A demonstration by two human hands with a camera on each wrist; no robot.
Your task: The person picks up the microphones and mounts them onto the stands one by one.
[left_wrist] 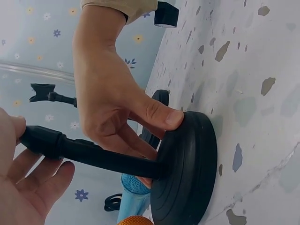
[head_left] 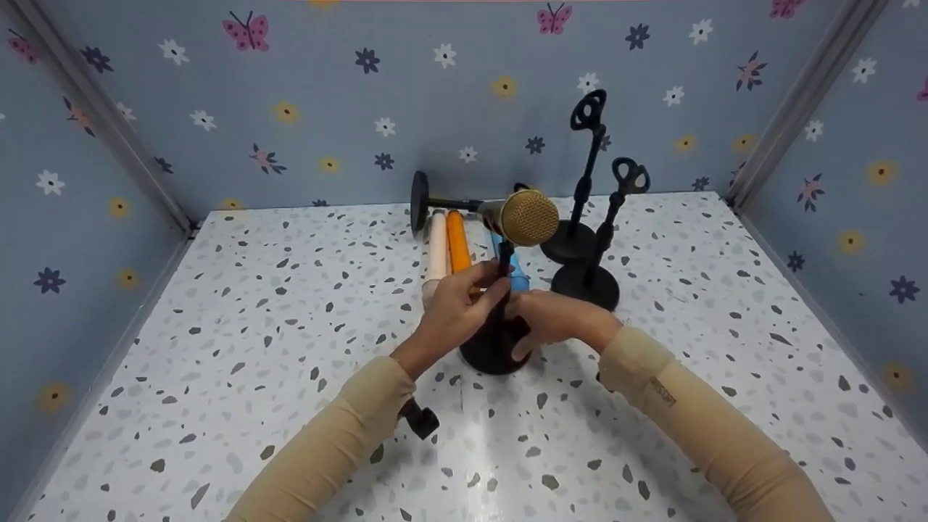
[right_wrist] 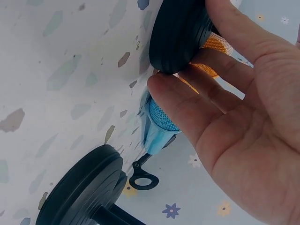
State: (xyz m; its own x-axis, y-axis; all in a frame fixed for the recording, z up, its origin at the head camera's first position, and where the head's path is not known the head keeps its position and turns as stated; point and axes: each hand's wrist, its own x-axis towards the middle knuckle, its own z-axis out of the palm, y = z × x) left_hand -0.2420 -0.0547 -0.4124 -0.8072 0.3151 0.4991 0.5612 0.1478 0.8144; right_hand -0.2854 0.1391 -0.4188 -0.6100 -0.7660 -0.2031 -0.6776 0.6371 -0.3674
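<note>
A black microphone stand stands upright near the middle of the table, with a gold microphone at its top. My left hand pinches the stand's pole below the microphone, thumb on one side and fingers on the other. Lower down, my right hand grips the round base, its thumb on the base and its fingers reaching round the far side. Behind the hands lie a pale pink microphone, an orange one and a blue one, partly hidden.
Two black stands with bare clips, one farther back and one nearer, stand upright right of my hands. Another stand lies on its side by the back wall. Flowered panels enclose the speckled table.
</note>
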